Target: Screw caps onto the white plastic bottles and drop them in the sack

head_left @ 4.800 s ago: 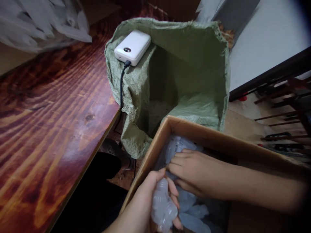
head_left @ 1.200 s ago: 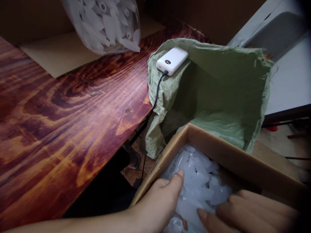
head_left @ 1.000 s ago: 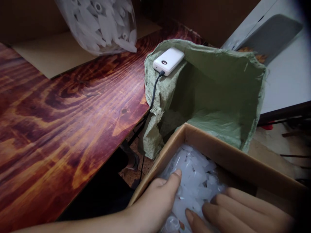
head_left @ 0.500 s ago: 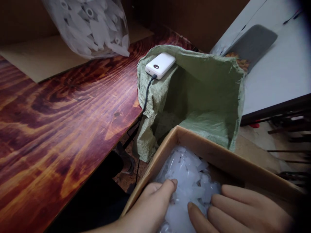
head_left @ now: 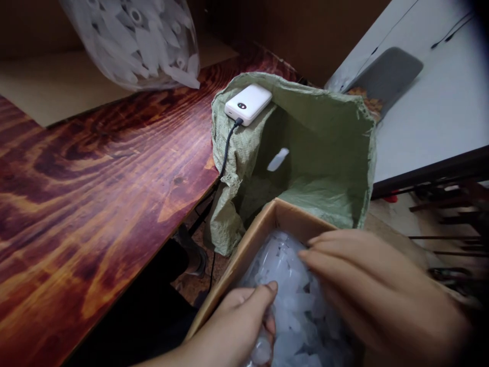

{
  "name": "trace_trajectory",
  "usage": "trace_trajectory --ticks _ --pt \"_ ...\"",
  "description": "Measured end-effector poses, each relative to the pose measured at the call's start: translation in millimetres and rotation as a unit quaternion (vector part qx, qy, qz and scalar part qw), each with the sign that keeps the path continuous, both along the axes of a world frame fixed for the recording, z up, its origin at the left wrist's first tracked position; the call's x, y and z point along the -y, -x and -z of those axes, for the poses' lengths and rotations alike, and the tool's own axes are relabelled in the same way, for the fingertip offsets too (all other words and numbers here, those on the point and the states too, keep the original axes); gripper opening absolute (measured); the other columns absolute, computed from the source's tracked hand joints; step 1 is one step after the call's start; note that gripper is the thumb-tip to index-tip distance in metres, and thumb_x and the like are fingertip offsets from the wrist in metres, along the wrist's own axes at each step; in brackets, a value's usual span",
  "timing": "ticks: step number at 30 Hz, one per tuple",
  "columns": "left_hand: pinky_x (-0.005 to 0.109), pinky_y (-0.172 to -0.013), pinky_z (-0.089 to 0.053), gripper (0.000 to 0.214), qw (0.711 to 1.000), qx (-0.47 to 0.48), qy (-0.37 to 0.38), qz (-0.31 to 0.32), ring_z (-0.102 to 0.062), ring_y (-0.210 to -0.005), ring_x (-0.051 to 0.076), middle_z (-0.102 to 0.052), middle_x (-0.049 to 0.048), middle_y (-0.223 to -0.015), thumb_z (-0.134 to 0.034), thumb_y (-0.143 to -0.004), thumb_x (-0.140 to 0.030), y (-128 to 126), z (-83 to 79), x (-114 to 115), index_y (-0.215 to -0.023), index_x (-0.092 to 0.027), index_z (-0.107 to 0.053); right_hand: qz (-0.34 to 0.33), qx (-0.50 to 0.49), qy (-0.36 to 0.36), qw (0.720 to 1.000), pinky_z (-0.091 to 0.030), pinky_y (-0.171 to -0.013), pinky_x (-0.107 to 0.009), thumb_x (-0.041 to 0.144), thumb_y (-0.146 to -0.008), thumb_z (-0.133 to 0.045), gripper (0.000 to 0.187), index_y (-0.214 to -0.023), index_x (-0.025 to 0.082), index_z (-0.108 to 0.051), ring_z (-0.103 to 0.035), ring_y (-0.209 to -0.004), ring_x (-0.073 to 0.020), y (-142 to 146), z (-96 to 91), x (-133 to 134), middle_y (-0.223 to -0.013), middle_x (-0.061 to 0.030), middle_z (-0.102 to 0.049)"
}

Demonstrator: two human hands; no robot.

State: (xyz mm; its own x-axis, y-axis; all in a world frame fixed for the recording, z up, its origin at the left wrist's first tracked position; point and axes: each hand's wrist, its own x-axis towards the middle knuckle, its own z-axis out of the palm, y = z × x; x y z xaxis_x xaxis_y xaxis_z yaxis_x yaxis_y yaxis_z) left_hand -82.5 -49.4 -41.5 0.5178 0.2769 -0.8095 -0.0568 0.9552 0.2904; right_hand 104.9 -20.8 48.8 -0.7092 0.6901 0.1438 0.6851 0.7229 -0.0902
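Note:
My left hand (head_left: 242, 318) is closed at the near-left side of a cardboard box (head_left: 298, 219), thumb on top. Shiny translucent plastic pieces (head_left: 262, 349) stick out beneath its curled fingers. Inside the box lies a heap of whitish translucent plastic pieces (head_left: 290, 285), part of it under a clear film. Above the heap's right side is my right hand (head_left: 374, 285), smeared by motion. Its fingers are stretched toward the green sack (head_left: 328, 137) and hold nothing that I can see. One small white plastic piece (head_left: 278, 159) hangs in mid-air at the sack's mouth.
A white power bank (head_left: 249, 103) with a black cable (head_left: 226, 148) rests on the sack's folded rim. On the wood-grain table (head_left: 126, 188) stands a clear bag (head_left: 145, 46) of white plastic pieces. A foot (head_left: 196, 257) shows below the table edge.
My right hand has risen out of the heap toward the sack, and a white piece now flies in the sack's mouth. My left hand has curled round translucent pieces.

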Motion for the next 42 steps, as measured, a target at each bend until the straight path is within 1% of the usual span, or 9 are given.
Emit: trace_trajectory --ticks 6,14,22,28,31,34,36,38,42 --pt "0.017 -0.031 -0.028 0.062 0.999 0.032 0.006 0.03 -0.041 -0.027 0.007 -0.051 -0.0003 -0.036 -0.059 -0.046 -0.079 -1 -6.7 -3 -0.058 -0.018 -0.048 -0.064 0.162 0.194 0.965 -0.05 -0.087 -0.045 0.013 -0.082 -0.061 0.03 -0.112 0.011 -0.063 -0.056 -0.104 -0.0294 8 62.8 -17 -0.113 -0.0127 -0.064" --pt "0.019 -0.031 -0.026 0.066 0.998 0.021 0.012 0.05 -0.04 -0.026 0.009 -0.048 -0.0007 -0.033 -0.049 -0.048 -0.085 0 -0.7 -1 -0.061 -0.02 -0.047 -0.085 0.193 0.251 0.945 -0.046 -0.08 -0.043 0.02 -0.079 -0.065 0.021 -0.1 0.015 -0.063 -0.055 -0.091 -0.0281 11 84.8 -4 -0.091 -0.009 -0.061" --pt "0.019 -0.032 -0.019 0.08 0.998 -0.026 -0.025 0.044 -0.035 -0.025 0.007 -0.038 -0.002 -0.027 -0.041 -0.035 -0.098 -5 -11.6 -1 -0.052 -0.02 -0.046 0.024 0.151 0.336 0.93 -0.049 -0.07 -0.038 0.025 -0.085 -0.063 0.016 -0.095 0.014 -0.059 -0.059 -0.08 -0.0248 13 55.2 -15 -0.091 -0.0086 -0.06" --pt "0.019 -0.029 -0.026 0.078 1.0 -0.019 0.013 -0.015 -0.035 -0.025 0.009 -0.039 -0.0045 -0.026 -0.047 -0.04 -0.095 -3 -10.0 -1 -0.067 -0.022 -0.045 0.113 -0.006 0.428 0.897 -0.048 -0.09 -0.033 0.029 -0.085 -0.064 0.034 -0.116 0.022 -0.054 -0.057 -0.102 -0.0194 16 20.8 -27 -0.109 -0.0025 -0.059" --pt "0.019 -0.027 -0.025 0.079 0.999 -0.012 0.033 -0.029 -0.031 -0.023 0.01 -0.037 -0.0056 -0.025 -0.046 -0.041 -0.095 -5 -5.0 2 -0.074 -0.023 -0.045 0.21 -0.168 0.574 0.773 -0.05 -0.09 -0.033 0.03 -0.081 -0.069 0.048 -0.126 0.027 -0.051 -0.058 -0.105 -0.0201 18 9.4 -25 -0.118 -0.0025 -0.059" --pt "0.02 -0.029 -0.029 0.075 0.999 -0.004 0.029 -0.032 -0.034 -0.024 0.011 -0.041 -0.0043 -0.027 -0.044 -0.053 -0.093 -5 1.0 5 -0.077 -0.022 -0.047 0.269 -0.343 0.738 0.515 -0.052 -0.058 -0.022 0.039 -0.083 -0.066 0.059 -0.134 0.025 -0.041 -0.062 -0.075 -0.014 23 1.6 -18 -0.1 -0.0044 -0.063" --pt "0.02 -0.03 -0.03 0.073 0.999 0.005 0.021 -0.033 -0.037 -0.026 0.011 -0.044 -0.0034 -0.031 -0.044 -0.059 -0.09 -3 4.6 7 -0.078 -0.021 -0.048 0.266 -0.42 0.775 0.391 -0.045 -0.048 -0.015 0.041 -0.083 -0.064 0.055 -0.13 0.021 -0.041 -0.059 -0.063 -0.01 29 -0.6 -13 -0.093 -0.0041 -0.061" --pt "0.02 -0.031 -0.03 0.072 0.999 0.017 0.004 -0.031 -0.04 -0.028 0.011 -0.047 -0.0028 -0.034 -0.043 -0.064 -0.088 0 8.1 9 -0.08 -0.019 -0.051 0.253 -0.448 0.776 0.366 -0.045 -0.052 -0.013 0.037 -0.081 -0.065 0.048 -0.121 0.019 -0.044 -0.059 -0.062 -0.0071 34 -0.5 -8 -0.091 -0.0026 -0.061" --pt "0.02 -0.034 -0.034 0.072 1.0 0.01 -0.008 -0.018 -0.044 -0.03 0.013 -0.049 0.0002 -0.035 -0.032 -0.076 -0.085 1 13.7 13 -0.077 -0.017 -0.055 0.244 -0.413 0.758 0.442 -0.048 -0.057 -0.015 0.028 -0.079 -0.06 0.034 -0.108 0.02 -0.047 -0.056 -0.056 -0.0056 37 2.9 -5 -0.08 0.0012 -0.062"
